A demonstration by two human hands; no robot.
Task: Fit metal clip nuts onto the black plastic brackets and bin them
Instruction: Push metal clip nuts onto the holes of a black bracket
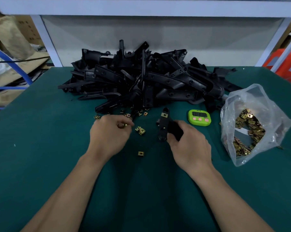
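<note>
- At green mat point(41, 148), R hand point(190, 144) grips black bracket point(164, 126), fingers curled round it.
- L hand point(110, 133) pinches clip nut point(124, 125); loose nuts point(140, 130) just beside.
- Bracket pile point(144, 77) behind; nut bag point(248, 129) at right.

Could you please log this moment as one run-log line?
left hand: pinches clip nut | right hand: grips black bracket | loose clip nuts: on green mat | bag of clip nuts: right of timer

Shows a green-topped bench point(41, 131) bearing a tangled heap of black plastic brackets point(141, 81) at the far middle, loose clip nuts point(140, 130) scattered just before it. Bears also a green timer point(199, 117) right of the middle and, near the right edge, a clear bag point(258, 101) holding many more.
</note>
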